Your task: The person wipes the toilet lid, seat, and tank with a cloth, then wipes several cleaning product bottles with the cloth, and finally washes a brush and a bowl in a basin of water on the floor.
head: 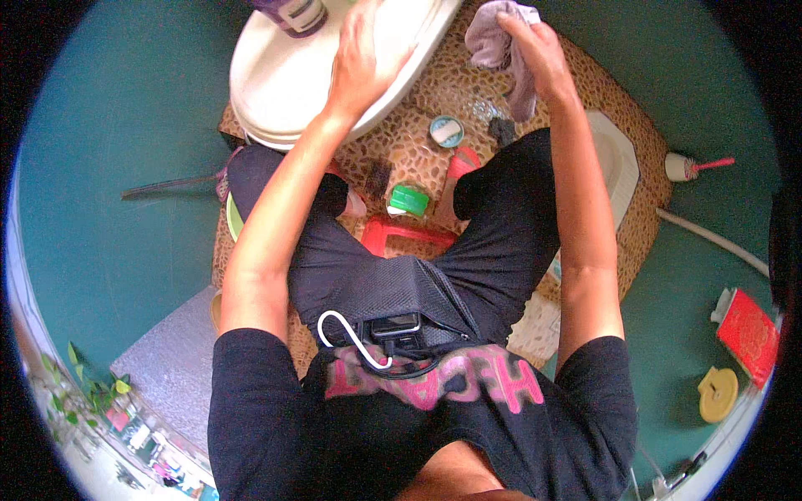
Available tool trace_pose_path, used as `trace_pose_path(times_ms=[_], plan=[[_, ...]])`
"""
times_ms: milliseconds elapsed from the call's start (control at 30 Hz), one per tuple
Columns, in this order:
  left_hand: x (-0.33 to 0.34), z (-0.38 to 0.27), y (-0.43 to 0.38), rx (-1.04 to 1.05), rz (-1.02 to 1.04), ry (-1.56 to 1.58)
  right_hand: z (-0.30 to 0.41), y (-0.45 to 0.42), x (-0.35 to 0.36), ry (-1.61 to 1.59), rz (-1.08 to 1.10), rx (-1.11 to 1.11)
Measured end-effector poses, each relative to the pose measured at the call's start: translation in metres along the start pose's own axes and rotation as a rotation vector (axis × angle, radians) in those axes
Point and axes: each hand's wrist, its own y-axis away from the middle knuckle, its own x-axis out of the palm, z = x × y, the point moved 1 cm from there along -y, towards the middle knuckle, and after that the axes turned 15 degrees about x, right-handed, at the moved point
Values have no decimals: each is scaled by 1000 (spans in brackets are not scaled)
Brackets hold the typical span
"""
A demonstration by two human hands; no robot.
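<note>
My right hand [540, 56] grips a damp-looking, pinkish-grey cloth [492, 37], bunched at the top with one end hanging down. It is held above the pebble-patterned floor, to the right of a white oval lid [282, 81] that looks like a closed toilet lid. My left hand [363, 66] is over this lid with its thumb apart and holds nothing; whether the palm touches the surface I cannot tell. A purple container [294, 15], cut off by the top of the view, stands on the lid. Between my feet lies a green soap bar or box [409, 199].
A round tin [447, 131] holding a white bar and a dark brush-like thing [501, 131] are on the wet floor. Below my lap shows a red plastic stool [407, 235]. Right are a squat toilet [617, 150], a toilet brush in its holder [682, 166] and a pale hose [714, 241].
</note>
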Motion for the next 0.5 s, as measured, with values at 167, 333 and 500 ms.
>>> trace_pose_path(times_ms=[167, 333, 500], plan=[[-92, -28, 58, -220, 198, 63, 16, -7, 62, 181, -114, -207], [-153, -29, 106, -696, -212, 211, -29, -25, 142, 1047, -406, -517], [-216, -51, 175, -822, -411, 23, -50, 53, 242, 1158, -38, -788]])
